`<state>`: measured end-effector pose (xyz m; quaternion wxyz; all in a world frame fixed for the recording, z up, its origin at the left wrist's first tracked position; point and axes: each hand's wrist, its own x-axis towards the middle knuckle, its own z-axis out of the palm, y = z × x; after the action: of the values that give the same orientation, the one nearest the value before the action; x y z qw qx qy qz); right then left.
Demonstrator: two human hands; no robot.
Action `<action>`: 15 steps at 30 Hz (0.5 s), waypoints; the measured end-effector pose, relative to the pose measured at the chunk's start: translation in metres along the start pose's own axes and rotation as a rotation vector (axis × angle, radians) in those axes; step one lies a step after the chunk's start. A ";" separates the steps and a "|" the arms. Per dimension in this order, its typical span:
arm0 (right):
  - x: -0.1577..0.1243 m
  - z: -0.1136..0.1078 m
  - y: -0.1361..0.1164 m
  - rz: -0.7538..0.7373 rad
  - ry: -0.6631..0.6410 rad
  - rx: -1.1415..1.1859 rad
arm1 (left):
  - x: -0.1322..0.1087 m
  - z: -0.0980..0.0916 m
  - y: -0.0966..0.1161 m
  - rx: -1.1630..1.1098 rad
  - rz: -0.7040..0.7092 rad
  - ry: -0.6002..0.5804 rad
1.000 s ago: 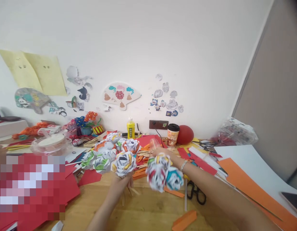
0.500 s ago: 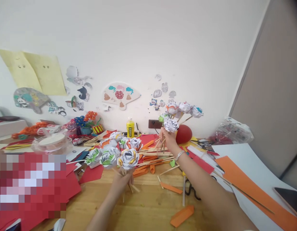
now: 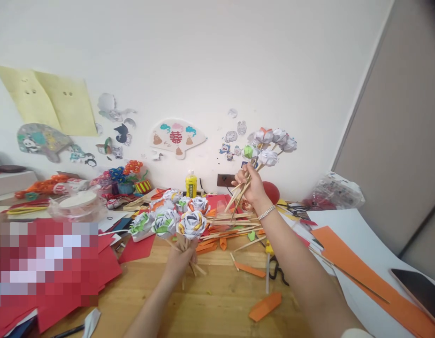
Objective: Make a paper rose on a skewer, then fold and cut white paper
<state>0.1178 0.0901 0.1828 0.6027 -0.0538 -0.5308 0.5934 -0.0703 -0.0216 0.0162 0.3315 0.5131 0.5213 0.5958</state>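
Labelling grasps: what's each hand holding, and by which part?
Left hand: paper flowers, by their sticks. Right hand: another bunch, also by its sticks.

Lit softly and evenly, bright across the white wall (image 3: 203,56); pixelated at lower left, stretched toward edges, dark at upper right.

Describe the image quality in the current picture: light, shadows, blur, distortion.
Head view: soft, even light on the white wall, with no hard shadows there; head view: coarse mosaic squares hide the lower left, over red paper; head view: the top right corner darkens; head view: paper flowers in the right hand look slightly soft.
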 end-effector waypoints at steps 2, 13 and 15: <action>-0.001 0.003 -0.008 0.009 -0.007 0.031 | 0.000 -0.001 0.000 0.002 0.004 0.002; -0.084 0.019 0.052 0.062 0.048 -0.144 | -0.002 0.005 0.002 0.037 0.012 0.001; -0.097 0.015 0.067 0.092 0.053 -0.172 | -0.003 0.006 0.003 0.046 0.017 -0.006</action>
<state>0.0895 0.0258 0.0869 0.5819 -0.1452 -0.5607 0.5709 -0.0636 -0.0233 0.0175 0.3161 0.5269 0.5294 0.5849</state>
